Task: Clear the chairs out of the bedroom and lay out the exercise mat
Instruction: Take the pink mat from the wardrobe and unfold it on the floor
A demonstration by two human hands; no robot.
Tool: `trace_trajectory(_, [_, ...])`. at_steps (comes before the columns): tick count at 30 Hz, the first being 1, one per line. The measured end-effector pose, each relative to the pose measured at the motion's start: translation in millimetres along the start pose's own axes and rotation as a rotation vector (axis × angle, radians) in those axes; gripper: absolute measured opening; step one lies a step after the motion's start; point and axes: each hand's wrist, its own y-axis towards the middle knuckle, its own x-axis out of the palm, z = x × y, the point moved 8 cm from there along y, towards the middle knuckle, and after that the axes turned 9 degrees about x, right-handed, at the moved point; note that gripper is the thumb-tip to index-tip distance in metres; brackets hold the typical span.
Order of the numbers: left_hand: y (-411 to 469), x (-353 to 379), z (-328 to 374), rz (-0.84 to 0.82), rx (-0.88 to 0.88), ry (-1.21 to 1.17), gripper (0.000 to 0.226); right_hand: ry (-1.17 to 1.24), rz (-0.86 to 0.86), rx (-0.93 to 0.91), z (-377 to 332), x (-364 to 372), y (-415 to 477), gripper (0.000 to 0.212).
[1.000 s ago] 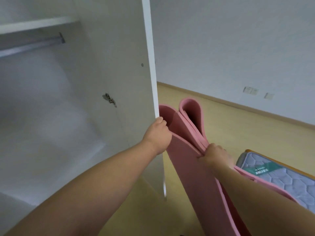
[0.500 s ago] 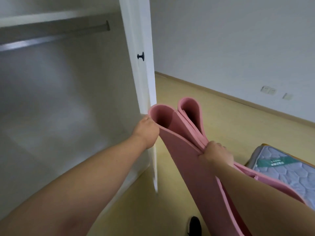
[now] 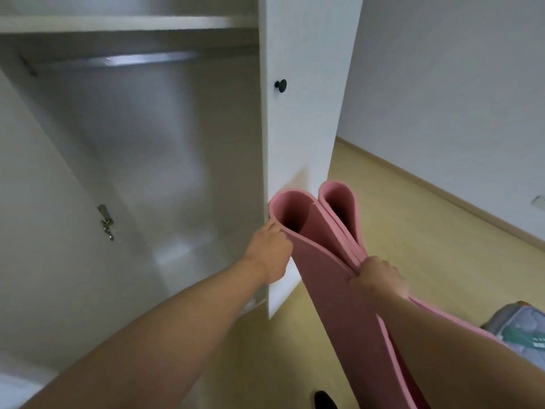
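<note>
The pink exercise mat [image 3: 324,276] is folded into several layers and hangs upright, its two looped folds at the top. My right hand [image 3: 380,278] grips the pressed layers just below the loops. My left hand [image 3: 268,255] is curled at the free edge of the white wardrobe door [image 3: 303,113], right beside the mat's left loop. How its fingertips lie is hidden. No chair is in view.
The wardrobe stands open on the left, with a metal hanging rail [image 3: 132,60] and a hinge [image 3: 106,222] on its side wall. The door has a black knob [image 3: 281,85]. A mattress corner [image 3: 522,326] lies at the right on the yellow floor [image 3: 413,216].
The wardrobe door has swung with my left hand on its edge, so its outer face and knob now show. The mat stays in my right hand.
</note>
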Motion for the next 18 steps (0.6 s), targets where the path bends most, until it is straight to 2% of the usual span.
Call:
trace_trajectory(5, [-46,2,-20,0.036,-0.123,-0.091,0.036,-0.015,0.014,-0.029,-16,6,-9,0.021])
trace_trajectory(11, [-96,14,-27,-0.002,-0.167,-0.117,0.038,-0.061,0.041,-0.092,-45,18,-28,0.011])
trace_trajectory(18, [-134,17,-25,0.029,-0.164,-0.084,0.043,-0.091,0.029,-0.13,-67,42,-55,0.019])
